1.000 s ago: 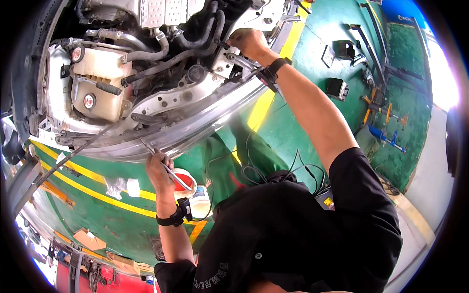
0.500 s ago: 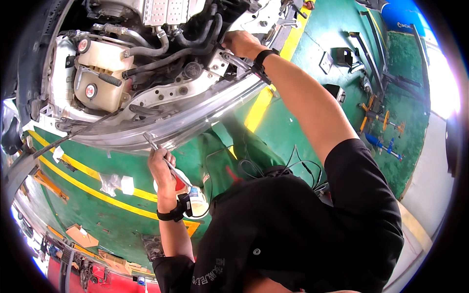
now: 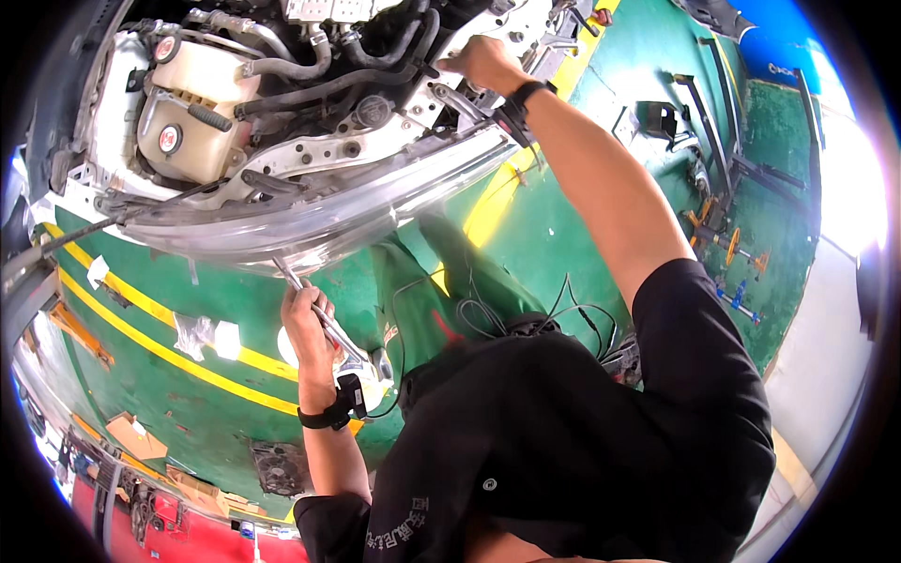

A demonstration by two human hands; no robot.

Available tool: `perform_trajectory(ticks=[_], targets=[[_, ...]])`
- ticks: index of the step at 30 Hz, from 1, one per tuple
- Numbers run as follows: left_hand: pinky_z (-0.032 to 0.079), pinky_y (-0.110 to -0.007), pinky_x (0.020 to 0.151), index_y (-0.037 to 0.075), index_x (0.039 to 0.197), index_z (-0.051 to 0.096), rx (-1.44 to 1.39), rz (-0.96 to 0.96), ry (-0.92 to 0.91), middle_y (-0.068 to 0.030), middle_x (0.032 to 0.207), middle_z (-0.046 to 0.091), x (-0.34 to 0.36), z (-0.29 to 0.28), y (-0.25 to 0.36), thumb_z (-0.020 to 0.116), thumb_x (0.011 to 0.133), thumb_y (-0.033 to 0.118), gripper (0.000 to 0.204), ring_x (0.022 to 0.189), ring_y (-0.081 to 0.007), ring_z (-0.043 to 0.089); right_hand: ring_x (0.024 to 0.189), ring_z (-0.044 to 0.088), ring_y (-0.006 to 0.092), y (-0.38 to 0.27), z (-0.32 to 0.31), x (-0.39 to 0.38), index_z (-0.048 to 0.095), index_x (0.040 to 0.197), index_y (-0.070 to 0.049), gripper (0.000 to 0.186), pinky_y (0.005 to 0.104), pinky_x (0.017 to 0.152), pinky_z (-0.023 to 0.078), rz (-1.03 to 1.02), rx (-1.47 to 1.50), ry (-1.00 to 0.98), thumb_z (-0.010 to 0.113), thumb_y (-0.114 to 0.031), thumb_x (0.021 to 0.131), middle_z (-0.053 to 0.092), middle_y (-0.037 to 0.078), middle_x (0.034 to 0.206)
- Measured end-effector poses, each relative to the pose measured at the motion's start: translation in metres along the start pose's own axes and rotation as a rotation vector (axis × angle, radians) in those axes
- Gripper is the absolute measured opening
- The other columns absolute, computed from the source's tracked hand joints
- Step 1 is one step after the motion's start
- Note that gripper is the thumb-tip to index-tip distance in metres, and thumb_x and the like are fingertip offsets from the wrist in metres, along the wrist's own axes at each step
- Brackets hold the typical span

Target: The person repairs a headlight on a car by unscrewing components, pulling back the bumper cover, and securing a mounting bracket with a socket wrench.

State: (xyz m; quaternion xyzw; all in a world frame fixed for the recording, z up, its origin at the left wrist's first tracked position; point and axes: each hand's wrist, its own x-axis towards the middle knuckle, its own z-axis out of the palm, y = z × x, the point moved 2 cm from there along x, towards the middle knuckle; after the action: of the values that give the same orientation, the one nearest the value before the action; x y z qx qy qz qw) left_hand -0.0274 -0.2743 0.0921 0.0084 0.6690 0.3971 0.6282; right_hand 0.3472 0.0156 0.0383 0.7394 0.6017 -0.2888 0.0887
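My left hand (image 3: 307,324) is closed around a long silvery wrench (image 3: 345,340), held slantwise just below the clear headlight lens (image 3: 310,230). One end of the wrench points up at the lens edge; the other comes down toward my body. Reaching further off to the right, my right hand (image 3: 486,64) has curled fingers at the white metal front panel (image 3: 324,155) of the car. What its fingertips grip, if anything, is hidden. A ratchet with a black handle (image 3: 208,116) lies on the cream plastic tank (image 3: 192,155) at the left of the engine bay.
Grey hoses (image 3: 324,94) and a round dark cap (image 3: 374,113) sit behind the panel. A thin rod (image 3: 103,223) crosses the car's left front corner. On the green floor are plastic wrapping (image 3: 192,335), a white container (image 3: 286,347) and, at right, black metal stands (image 3: 704,117).
The car has shifted slightly upward in view. More of the wrench's lower end shows beside my left wrist. My right hand has moved a little to the right along the panel.
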Motion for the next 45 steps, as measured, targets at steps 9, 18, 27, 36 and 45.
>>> perform_trajectory(ticks=[9, 18, 27, 36, 45], targets=[[0.048, -0.029, 0.064, 0.004, 0.105, 0.056, 0.004, 0.151, -0.129, -0.0038, 0.082, 0.060, -0.020, 0.031, 0.009, 0.057, 0.087, 0.015, 0.021, 0.069, -0.0146, 0.056, 0.086, 0.063, 0.0180, -0.065, 0.045, -0.204, 0.055, 0.128, 0.001, 0.069, 0.0355, 0.073, 0.052, -0.285, 0.760, -0.547, 0.063, -0.058, 0.091, 0.068, 0.012, 0.106], [0.039, -0.032, 0.057, 0.006, 0.070, 0.058, 0.755, 0.758, -0.328, -0.0030, 0.065, 0.054, 0.003, 0.137, 0.092, 0.056, 0.096, 0.049, 0.050, 0.064, -0.0123, 0.049, 0.068, 0.061, 0.0128, -0.076, -0.004, -0.258, 0.064, 0.107, 0.004, 0.025, 0.0279, 0.060, 0.047, -0.231, 1.093, -0.581, 0.068, -0.013, 0.089, 0.065, 0.006, 0.081], [0.059, -0.044, 0.076, -0.004, 0.121, 0.051, 0.161, 0.129, -0.033, -0.0159, 0.095, 0.055, 0.189, 0.096, 0.169, 0.069, 0.089, 0.051, 0.066, 0.082, -0.0299, 0.060, 0.076, 0.062, 0.0149, 0.021, -0.046, -0.338, 0.059, 0.121, 0.003, 0.035, 0.0299, 0.072, 0.052, 0.067, 1.344, 0.010, 0.068, -0.002, 0.087, 0.063, 0.005, 0.089], [0.047, -0.029, 0.044, 0.001, 0.092, 0.063, 0.201, 0.160, -0.113, -0.0081, 0.072, 0.064, 0.234, 0.084, 0.160, 0.057, 0.099, 0.025, 0.025, 0.053, -0.0168, 0.060, 0.083, 0.062, 0.0188, 0.066, -0.032, -0.417, 0.050, 0.131, 0.004, 0.039, 0.0325, 0.071, 0.055, 0.215, 1.750, 0.315, 0.055, -0.002, 0.092, 0.063, 0.009, 0.097], [0.048, -0.028, 0.051, 0.006, 0.091, 0.061, -0.048, 0.366, -0.058, -0.0028, 0.078, 0.063, 0.195, 0.085, 0.194, 0.062, 0.097, 0.027, 0.022, 0.059, -0.0132, 0.059, 0.084, 0.062, 0.0186, 0.104, -0.032, -0.416, 0.049, 0.132, 0.003, 0.041, 0.0314, 0.072, 0.054, 0.217, 1.812, 0.334, 0.056, -0.007, 0.092, 0.061, 0.008, 0.096]])
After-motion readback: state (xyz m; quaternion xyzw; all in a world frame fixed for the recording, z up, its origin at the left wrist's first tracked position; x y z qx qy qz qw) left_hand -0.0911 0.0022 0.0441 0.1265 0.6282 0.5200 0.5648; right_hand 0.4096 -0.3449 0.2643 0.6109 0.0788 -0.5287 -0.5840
